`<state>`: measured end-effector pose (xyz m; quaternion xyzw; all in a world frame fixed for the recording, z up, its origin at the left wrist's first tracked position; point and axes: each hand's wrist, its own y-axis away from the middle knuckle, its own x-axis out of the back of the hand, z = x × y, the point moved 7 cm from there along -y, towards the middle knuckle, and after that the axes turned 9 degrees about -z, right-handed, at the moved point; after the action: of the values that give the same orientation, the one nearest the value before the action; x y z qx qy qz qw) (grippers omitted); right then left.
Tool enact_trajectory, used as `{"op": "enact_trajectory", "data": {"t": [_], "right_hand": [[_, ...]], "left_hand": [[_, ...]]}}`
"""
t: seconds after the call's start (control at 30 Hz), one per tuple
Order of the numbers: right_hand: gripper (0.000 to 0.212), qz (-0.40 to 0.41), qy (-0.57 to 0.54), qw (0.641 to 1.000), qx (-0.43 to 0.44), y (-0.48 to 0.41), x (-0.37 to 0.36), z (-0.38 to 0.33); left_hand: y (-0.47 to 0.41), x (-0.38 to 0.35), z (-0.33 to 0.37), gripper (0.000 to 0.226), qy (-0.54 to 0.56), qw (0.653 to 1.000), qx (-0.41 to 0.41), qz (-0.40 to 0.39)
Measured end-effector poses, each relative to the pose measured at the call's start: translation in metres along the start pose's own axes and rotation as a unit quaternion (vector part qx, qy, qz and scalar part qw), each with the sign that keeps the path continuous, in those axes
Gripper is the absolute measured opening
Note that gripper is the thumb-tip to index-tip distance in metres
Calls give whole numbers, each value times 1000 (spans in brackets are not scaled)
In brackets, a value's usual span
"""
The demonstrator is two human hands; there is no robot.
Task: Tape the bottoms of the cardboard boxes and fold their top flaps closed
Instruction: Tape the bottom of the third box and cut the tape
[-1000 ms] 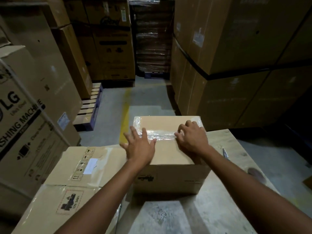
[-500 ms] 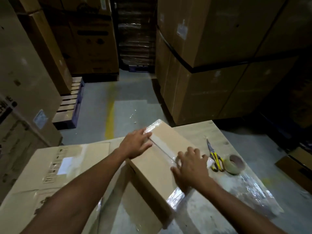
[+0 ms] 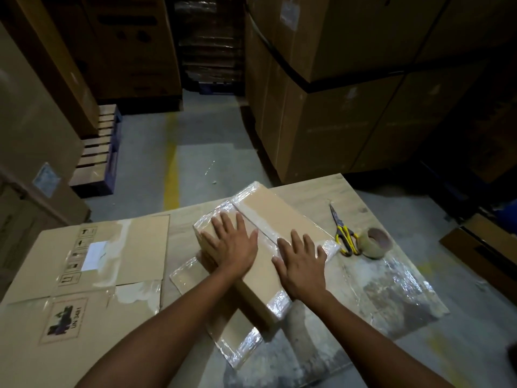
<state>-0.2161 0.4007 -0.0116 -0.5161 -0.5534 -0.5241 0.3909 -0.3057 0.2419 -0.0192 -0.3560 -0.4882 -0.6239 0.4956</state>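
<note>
Observer: both palms flat, fingers spread, gripping nothing. Left hand (image 3: 232, 245) and right hand (image 3: 302, 264) press on the cardboard box (image 3: 279, 217), one on each side of the taped seam (image 3: 246, 217).
Checker: why flat?
Observer: probably to rub the seam down so it bonds. Box lies directly under both hands, skewed on the table (image 3: 307, 191).
Checker: tools?
Observer: scissors (image 3: 345, 236) and tape roll (image 3: 375, 243) lie just right of the right hand, presumably kept within reach. Flattened carton (image 3: 112, 275) sits left of the left hand.
</note>
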Motion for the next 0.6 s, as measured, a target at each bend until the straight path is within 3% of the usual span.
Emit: {"op": "enact_trajectory", "data": {"t": [0.1, 0.23, 0.37, 0.6], "right_hand": [[54, -4, 1, 1000, 19, -7, 6, -9], [40, -6, 85, 991, 104, -30, 27, -11], [62, -61, 26, 995, 70, -47, 15, 18], [63, -34, -87, 994, 63, -41, 11, 21]], "left_hand": [[-18, 8, -7, 75, -20, 999, -40, -5], [-43, 23, -24, 75, -38, 994, -102, -24], [-37, 22, -9, 56, -52, 988, -144, -34], [-21, 5, 42, 54, 20, 999, 12, 29]]}}
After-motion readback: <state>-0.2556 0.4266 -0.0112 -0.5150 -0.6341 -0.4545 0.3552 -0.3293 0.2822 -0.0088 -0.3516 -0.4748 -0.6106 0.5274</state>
